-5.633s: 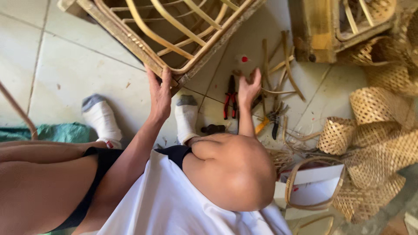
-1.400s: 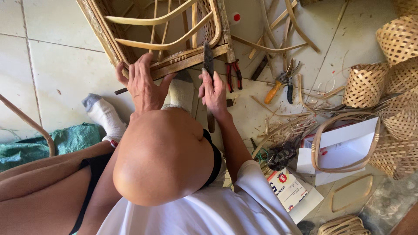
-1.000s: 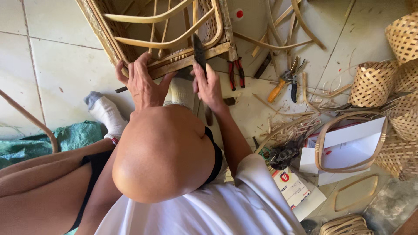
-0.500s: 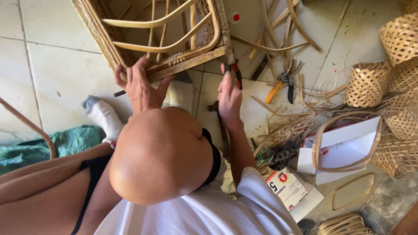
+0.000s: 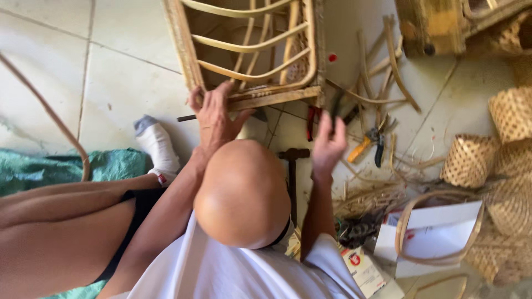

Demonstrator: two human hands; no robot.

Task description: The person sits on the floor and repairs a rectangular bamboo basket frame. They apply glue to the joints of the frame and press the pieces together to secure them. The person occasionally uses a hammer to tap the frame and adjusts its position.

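Observation:
My left hand (image 5: pixel 213 113) grips the lower rail of a rattan chair frame (image 5: pixel 252 55) that stands tilted on the tiled floor. My right hand (image 5: pixel 328 147) is blurred, raised just right of the frame's corner. A thin dark tool (image 5: pixel 335 106) sticks up from its fingers. Red-handled pliers (image 5: pixel 312 119) lie on the floor just left of that hand. A dark hammer (image 5: pixel 292 166) lies between my head and my right arm.
Orange-handled and dark cutters (image 5: pixel 370 145) lie among loose rattan strips (image 5: pixel 388 66). Woven baskets (image 5: pixel 471 160) pile up at the right, beside a white box (image 5: pixel 438 232) with a cane hoop. A green cloth (image 5: pixel 50 169) and a socked foot (image 5: pixel 158 147) are at the left.
My right hand has drawn back from the frame's corner toward the right, with the dark tool still above its fingers. My left hand stays on the rail. The view has shifted.

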